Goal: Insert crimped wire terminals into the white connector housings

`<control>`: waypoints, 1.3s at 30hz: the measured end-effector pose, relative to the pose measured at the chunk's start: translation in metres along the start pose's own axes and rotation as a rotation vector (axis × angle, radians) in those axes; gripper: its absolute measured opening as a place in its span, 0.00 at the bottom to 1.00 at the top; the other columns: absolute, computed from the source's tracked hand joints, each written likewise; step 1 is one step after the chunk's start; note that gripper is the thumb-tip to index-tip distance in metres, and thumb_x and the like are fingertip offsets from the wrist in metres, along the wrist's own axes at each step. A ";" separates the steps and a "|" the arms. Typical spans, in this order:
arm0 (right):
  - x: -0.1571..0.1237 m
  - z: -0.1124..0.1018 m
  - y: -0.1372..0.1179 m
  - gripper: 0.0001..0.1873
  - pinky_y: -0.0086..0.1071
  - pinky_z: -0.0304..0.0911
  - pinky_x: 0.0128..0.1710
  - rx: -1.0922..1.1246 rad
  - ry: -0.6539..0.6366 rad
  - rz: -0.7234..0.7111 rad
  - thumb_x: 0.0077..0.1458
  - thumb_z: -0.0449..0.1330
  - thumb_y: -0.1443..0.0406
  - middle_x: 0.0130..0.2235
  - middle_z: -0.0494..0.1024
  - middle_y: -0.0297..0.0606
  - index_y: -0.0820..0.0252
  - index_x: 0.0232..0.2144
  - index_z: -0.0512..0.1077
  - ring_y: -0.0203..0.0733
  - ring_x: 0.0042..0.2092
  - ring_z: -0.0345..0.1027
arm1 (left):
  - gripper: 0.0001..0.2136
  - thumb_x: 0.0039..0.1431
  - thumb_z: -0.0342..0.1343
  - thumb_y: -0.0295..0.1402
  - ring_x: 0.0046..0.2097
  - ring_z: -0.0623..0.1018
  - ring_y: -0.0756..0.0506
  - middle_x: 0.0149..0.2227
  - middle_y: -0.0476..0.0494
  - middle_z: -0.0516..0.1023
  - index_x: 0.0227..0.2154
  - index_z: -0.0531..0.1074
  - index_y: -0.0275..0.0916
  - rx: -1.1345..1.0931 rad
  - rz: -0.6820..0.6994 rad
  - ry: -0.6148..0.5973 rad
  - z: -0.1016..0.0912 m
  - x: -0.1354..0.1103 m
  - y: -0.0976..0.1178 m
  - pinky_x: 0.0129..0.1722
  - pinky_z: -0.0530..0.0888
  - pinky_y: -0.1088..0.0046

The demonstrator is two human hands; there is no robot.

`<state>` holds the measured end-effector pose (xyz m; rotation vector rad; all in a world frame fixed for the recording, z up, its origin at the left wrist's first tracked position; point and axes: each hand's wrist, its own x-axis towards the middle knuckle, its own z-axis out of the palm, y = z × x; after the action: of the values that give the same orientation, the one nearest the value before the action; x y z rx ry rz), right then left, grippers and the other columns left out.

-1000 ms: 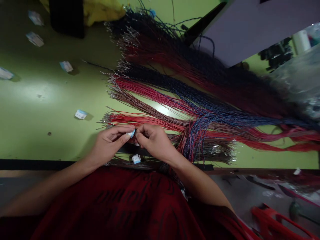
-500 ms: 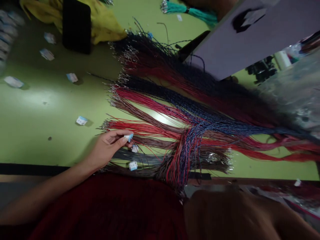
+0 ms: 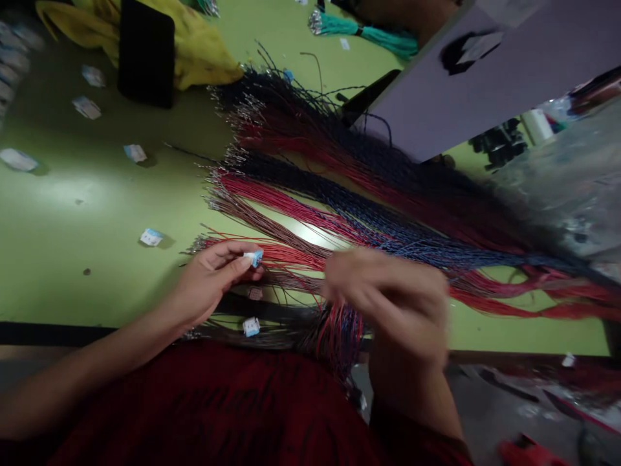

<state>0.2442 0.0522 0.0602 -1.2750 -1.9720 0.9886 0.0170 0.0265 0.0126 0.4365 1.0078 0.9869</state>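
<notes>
My left hand [image 3: 213,279] pinches a small white-and-blue connector housing [image 3: 255,258] between thumb and fingertips, just above a bundle of red wires [image 3: 286,255]. To its right, my right hand [image 3: 388,294] hangs over the wires, fingers curled but smeared by motion; whether it holds anything is not visible. Below my left hand, a second white-and-blue connector housing [image 3: 251,326] lies on dark wires, with a greyish connector [image 3: 255,293] just above it. Blue-black twisted wires [image 3: 427,249] and brown wires [image 3: 272,223] spread across the table, many with metal terminals at their left ends.
Several connector housings, one nearby [image 3: 151,237], are scattered over the green table [image 3: 111,278]. A black phone-like slab [image 3: 146,55] rests on a yellow cloth [image 3: 204,48]. At the back are a teal wire bundle [image 3: 388,40] and a pale purple panel [image 3: 451,84]; clear plastic bags [image 3: 563,168] lie right.
My right hand has risen from the lower right to above the wires, near my left hand. My left hand keeps its pinch on the connector housing, which has turned slightly.
</notes>
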 end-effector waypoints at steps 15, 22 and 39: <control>0.065 0.010 0.086 0.12 0.43 0.61 0.43 -0.854 0.101 0.209 0.55 0.53 0.72 0.39 0.78 0.50 0.62 0.32 0.76 0.53 0.43 0.69 | 0.18 0.37 0.77 0.39 0.30 0.81 0.49 0.29 0.46 0.82 0.32 0.81 0.36 -0.058 -0.108 0.050 -0.005 0.004 -0.001 0.33 0.79 0.75; 0.056 0.004 0.087 0.09 0.37 0.63 0.38 -0.701 0.409 0.127 0.56 0.52 0.70 0.33 0.77 0.41 0.60 0.34 0.72 0.44 0.35 0.69 | 0.17 0.39 0.76 0.38 0.30 0.81 0.49 0.29 0.46 0.82 0.33 0.81 0.36 -0.079 -0.114 0.028 -0.008 0.007 -0.005 0.34 0.79 0.76; 0.072 0.013 0.070 0.15 0.38 0.66 0.39 -0.848 0.000 0.290 0.58 0.53 0.71 0.45 0.77 0.50 0.63 0.41 0.79 0.49 0.40 0.74 | 0.18 0.37 0.76 0.36 0.30 0.81 0.48 0.30 0.44 0.82 0.33 0.80 0.35 -0.094 -0.138 0.042 -0.009 0.008 -0.005 0.33 0.79 0.73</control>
<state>0.2417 0.1339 0.0000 -2.0379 -2.3390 0.2241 0.0135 0.0292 0.0008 0.2654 1.0111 0.9188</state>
